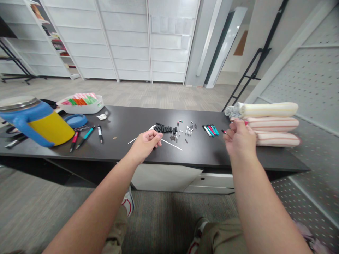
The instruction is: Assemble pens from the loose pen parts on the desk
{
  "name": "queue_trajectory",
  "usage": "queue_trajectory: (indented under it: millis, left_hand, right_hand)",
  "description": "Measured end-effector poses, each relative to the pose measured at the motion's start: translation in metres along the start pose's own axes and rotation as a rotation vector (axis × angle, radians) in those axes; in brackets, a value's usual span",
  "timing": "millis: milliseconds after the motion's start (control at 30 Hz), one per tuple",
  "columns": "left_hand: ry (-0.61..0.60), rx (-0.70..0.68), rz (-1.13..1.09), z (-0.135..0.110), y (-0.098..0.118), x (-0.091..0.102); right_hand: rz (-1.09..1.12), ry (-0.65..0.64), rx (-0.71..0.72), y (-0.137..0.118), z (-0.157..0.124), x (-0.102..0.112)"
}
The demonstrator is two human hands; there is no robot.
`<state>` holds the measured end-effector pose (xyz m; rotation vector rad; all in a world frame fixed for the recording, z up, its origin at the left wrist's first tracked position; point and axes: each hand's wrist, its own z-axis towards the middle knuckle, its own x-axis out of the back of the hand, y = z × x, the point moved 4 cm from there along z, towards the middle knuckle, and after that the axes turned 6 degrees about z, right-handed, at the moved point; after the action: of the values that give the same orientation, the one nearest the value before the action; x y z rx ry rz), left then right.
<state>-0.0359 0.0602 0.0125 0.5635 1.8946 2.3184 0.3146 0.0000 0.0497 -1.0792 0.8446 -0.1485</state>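
Note:
My left hand (147,143) is over the middle of the table, its fingers pinched together. Thin white pen refills (173,144) stick out on both sides of it; the hand hides their middle parts. Just beyond it, short black pen grips (166,129) lie in a row. My right hand (239,137) is closed at the table's right side, in front of rolled towels. A bit of a red pen barrel (246,123) shows past its fingers. To its left lie white, red and teal pen barrels (211,130), side by side. Small silver and clear pen parts (189,129) are scattered between the hands.
The dark table (119,123) bears a blue and yellow jug (50,123), a blue lid (76,120) and several pens (85,137) at left. A white basket (91,108) holds colourful packets. Rolled towels (275,124) are stacked at right.

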Motion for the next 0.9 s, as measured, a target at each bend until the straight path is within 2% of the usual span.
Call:
queue_trajectory:
  millis: [100, 233, 300, 533, 733, 900]
  left_hand:
    - [0.027, 0.003, -0.032, 0.002, -0.002, 0.001]
    - [0.076, 0.0, -0.095, 0.003, -0.003, 0.003]
    - [0.097, -0.002, -0.15, 0.002, -0.004, 0.005]
    - [0.147, 0.056, -0.35, 0.003, -0.007, 0.009]
    - [0.195, 0.082, -0.447, 0.003, -0.004, 0.011]
    - [0.224, 0.074, -0.512, 0.005, -0.004, 0.013]
  right_hand:
    - [0.057, -0.048, -0.142, 0.007, -0.002, 0.001]
    - [0.081, -0.197, -0.386, 0.031, -0.014, -0.013]
    - [0.03, -0.262, -0.422, 0.043, -0.021, -0.02]
    - [-0.293, -0.368, -0.278, 0.069, -0.036, -0.031]
    - [-0.723, -0.443, 0.069, 0.063, -0.036, -0.033]
    - [-0.943, -0.517, 0.184, 0.064, -0.037, -0.048]
